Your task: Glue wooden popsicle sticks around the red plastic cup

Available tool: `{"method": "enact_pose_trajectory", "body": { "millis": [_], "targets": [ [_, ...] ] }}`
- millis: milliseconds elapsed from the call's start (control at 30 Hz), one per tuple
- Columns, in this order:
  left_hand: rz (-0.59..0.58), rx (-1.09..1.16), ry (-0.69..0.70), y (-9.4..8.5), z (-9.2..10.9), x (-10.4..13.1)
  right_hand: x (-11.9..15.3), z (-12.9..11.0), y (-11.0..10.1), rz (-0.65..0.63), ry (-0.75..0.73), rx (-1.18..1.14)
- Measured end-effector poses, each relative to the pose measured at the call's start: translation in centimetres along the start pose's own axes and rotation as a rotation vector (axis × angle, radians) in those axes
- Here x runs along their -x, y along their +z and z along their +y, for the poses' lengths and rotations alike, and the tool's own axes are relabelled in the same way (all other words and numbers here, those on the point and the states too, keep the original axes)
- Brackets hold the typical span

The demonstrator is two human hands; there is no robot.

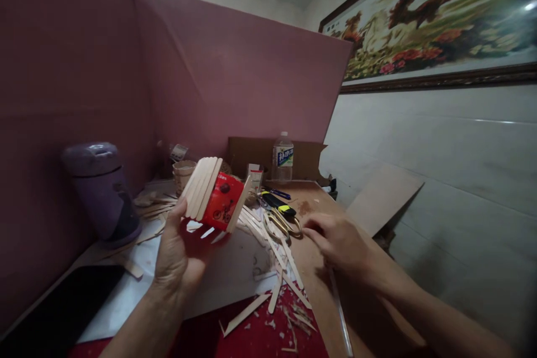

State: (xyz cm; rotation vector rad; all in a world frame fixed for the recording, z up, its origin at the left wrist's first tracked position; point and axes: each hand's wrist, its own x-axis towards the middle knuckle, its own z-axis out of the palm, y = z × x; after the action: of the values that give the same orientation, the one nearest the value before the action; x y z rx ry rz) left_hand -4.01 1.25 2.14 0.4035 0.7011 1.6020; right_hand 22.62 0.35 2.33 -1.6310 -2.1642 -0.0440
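Observation:
A red container (224, 201) with a printed bicycle has several pale wooden sticks (202, 187) set side by side along its left part and more at its right edge. My left hand (180, 251) is wrapped round it from below and holds it tilted above the white paper. On the right, my right hand (335, 240) is over the brown board, its fingers curled close to the handles of gold scissors (283, 224). What its fingertips hold, if anything, I cannot make out. Loose sticks (289, 268) lie between the two hands.
At the left stands a purple flask (103, 196), with a black flat object (62, 310) in front. A plastic bottle (283, 158), a glass (254, 176) and a yellow-black cutter (279, 203) are farther back. Wood scraps (300, 316) lie on the red surface near the front.

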Motion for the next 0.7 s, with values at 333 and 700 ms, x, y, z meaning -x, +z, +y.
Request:
{"method": "enact_pose_trajectory", "body": {
  "millis": [333, 700],
  "targets": [
    [0.030, 0.060, 0.088, -0.1, 0.8, -0.7, -9.8, -6.7, 8.0, -0.327, -0.058, 0.152],
    [0.033, 0.078, 0.074, -0.4, 0.8, -0.7, -12.5, -5.6, 9.3, -0.388, 0.022, 0.245]
  ]
}}
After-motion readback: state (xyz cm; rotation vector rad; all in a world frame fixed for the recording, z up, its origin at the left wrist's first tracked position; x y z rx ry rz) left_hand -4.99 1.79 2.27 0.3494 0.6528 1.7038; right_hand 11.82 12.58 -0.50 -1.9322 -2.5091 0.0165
